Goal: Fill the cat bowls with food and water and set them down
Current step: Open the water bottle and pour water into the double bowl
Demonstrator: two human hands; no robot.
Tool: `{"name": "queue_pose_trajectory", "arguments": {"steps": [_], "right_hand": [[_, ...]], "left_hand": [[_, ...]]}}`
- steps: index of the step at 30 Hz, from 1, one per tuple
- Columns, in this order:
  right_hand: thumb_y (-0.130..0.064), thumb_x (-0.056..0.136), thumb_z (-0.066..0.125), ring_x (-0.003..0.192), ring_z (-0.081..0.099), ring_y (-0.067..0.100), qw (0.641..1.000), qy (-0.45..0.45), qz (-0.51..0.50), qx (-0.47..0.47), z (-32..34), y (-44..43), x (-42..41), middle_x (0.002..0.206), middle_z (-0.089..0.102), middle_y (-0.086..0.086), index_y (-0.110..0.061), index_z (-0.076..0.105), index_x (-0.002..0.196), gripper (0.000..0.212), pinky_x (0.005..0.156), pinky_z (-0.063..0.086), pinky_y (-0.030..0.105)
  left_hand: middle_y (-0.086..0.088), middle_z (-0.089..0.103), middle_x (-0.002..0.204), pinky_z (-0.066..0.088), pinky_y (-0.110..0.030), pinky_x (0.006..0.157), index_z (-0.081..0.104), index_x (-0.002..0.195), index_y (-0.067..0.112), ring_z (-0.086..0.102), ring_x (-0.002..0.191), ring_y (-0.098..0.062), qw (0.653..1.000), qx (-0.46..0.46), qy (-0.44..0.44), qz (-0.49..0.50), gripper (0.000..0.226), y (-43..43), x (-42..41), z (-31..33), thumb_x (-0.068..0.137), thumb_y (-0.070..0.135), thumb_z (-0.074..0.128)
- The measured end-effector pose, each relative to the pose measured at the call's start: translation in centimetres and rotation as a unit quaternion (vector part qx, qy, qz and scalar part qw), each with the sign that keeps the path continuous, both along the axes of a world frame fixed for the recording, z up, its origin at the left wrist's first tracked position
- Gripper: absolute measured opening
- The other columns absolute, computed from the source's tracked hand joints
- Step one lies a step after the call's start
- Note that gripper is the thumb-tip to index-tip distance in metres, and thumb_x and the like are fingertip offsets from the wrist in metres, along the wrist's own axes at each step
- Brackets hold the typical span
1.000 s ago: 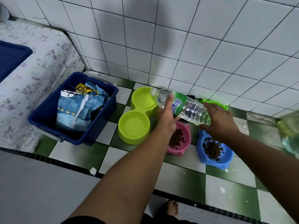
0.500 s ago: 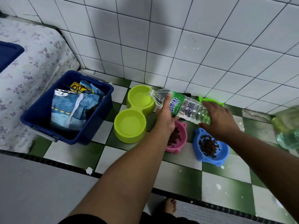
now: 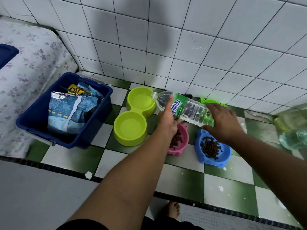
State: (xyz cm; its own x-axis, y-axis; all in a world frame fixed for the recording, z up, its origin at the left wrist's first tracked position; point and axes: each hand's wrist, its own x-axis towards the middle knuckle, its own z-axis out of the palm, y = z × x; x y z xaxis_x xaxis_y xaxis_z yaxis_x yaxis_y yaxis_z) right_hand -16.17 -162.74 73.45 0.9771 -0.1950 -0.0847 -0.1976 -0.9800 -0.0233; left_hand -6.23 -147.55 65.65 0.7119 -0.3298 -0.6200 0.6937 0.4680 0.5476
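Observation:
Both hands hold a clear water bottle (image 3: 187, 108) with a green label, tipped on its side. My left hand (image 3: 167, 118) grips it near the neck, and my right hand (image 3: 222, 122) grips its base. The open mouth points into the far cup of a lime-green double bowl (image 3: 132, 117), which holds some water. A pink bowl (image 3: 180, 141) and a blue bowl (image 3: 214, 150), both with brown kibble, sit on the tiled floor below my hands. A green bowl (image 3: 214, 102) shows partly behind the bottle by the wall.
A dark blue bin (image 3: 34, 120) with opened cat-food bags (image 3: 69, 112) stands left of the double bowl. A flowered mattress (image 3: 25, 77) lies at far left. A clear greenish container (image 3: 294, 130) is at the right edge. A white tiled wall runs behind. My bare foot (image 3: 172, 211) is at the bottom.
The bottle stays tipped over the far green cup in both hands. The view has shifted slightly, and the hands keep their grip.

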Motion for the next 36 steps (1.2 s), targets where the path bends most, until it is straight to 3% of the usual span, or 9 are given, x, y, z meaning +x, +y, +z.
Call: {"name": "queue_pose_trajectory", "arguments": {"steps": [10, 23, 33, 36], "right_hand": [[-0.040, 0.083, 0.074, 0.142, 0.033, 0.030, 1.000, -0.003, 0.004, 0.004, 0.2, 0.0, -0.4, 0.156, 0.035, 0.007, -0.019, 0.028, 0.154, 0.087, 0.113, 0.026, 0.048], [-0.040, 0.082, 0.074, 0.142, 0.034, 0.029, 1.000, -0.016, 0.012, 0.012, 0.5, 0.1, -1.0, 0.155, 0.036, 0.005, -0.020, 0.029, 0.153, 0.086, 0.113, 0.026, 0.047], [-0.040, 0.082, 0.074, 0.141, 0.035, 0.030, 0.999, -0.029, 0.012, 0.018, 0.1, 0.2, -1.6, 0.155, 0.036, 0.006, -0.020, 0.030, 0.153, 0.086, 0.113, 0.027, 0.047], [-0.039, 0.082, 0.075, 0.140, 0.035, 0.030, 0.999, -0.034, 0.007, 0.032, -0.1, 0.4, -1.7, 0.154, 0.036, 0.006, -0.019, 0.030, 0.152, 0.086, 0.113, 0.027, 0.047]], "left_hand": [[-0.015, 0.078, 0.109, 0.062, -0.055, 0.086, 0.069, 0.120, 0.010, 0.074, 0.103, -0.033, 1.000, 0.005, 0.002, 0.012, 0.064, -0.1, -0.2, -0.5, 0.079, 0.058, 0.080], [-0.015, 0.077, 0.111, 0.057, -0.062, 0.093, 0.069, 0.117, 0.013, 0.072, 0.108, -0.035, 1.000, 0.004, -0.006, 0.012, 0.060, 0.0, -0.6, -0.4, 0.079, 0.058, 0.080], [-0.015, 0.073, 0.118, 0.056, -0.055, 0.099, 0.065, 0.118, 0.016, 0.070, 0.110, -0.032, 1.000, 0.003, -0.023, -0.008, 0.050, 0.6, -1.1, 0.6, 0.087, 0.055, 0.072], [-0.016, 0.070, 0.123, 0.052, -0.056, 0.104, 0.064, 0.123, 0.018, 0.067, 0.114, -0.034, 0.999, 0.019, -0.025, -0.019, 0.060, 0.9, -1.1, 1.1, 0.083, 0.061, 0.074]]}}
